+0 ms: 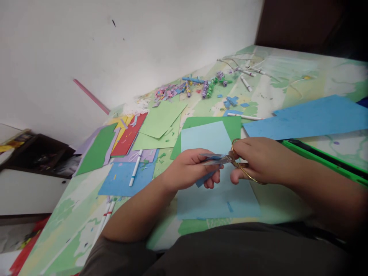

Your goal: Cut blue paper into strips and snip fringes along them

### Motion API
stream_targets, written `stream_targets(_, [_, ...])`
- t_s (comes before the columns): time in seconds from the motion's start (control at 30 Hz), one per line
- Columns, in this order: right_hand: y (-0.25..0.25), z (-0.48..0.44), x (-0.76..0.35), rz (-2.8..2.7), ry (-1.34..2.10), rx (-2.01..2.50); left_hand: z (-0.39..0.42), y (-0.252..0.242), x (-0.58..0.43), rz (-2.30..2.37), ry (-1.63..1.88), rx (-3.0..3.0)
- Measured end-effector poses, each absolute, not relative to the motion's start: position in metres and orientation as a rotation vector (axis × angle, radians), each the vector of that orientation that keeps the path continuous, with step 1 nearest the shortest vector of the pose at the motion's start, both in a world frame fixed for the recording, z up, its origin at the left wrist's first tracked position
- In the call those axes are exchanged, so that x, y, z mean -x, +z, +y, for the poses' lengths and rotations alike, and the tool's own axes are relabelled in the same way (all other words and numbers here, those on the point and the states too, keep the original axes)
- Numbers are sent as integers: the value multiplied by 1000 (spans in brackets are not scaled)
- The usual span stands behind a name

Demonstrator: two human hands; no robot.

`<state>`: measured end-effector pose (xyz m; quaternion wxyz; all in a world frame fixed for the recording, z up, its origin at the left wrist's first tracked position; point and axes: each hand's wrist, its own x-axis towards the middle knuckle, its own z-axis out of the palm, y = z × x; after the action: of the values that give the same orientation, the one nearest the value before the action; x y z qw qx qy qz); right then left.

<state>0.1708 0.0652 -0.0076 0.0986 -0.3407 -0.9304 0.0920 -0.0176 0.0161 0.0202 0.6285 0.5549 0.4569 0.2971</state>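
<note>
Two-handed above the surface (67,216), over pale paper (211,203): with the right grip (258,157), holding scissors (230,157) by the handles, presumably for leverage; with the left grip (188,166), pinching a blue piece (204,179) beside the slightly parted blades, presumably to steady it.

Your table (66,230): green-white top. Along wall edge: heap of paper scraps (168,92), white strings (138,104). By your edge: light blue sheet (241,203). Toward left edge: white markers (104,216). Toward far corner: more white markers (245,83).
</note>
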Motion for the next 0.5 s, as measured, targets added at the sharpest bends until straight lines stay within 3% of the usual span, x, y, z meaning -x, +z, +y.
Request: stream_targets(0.5, [-8,70,-173,-2721,561,1055,16,8,13,1189,893,-1381])
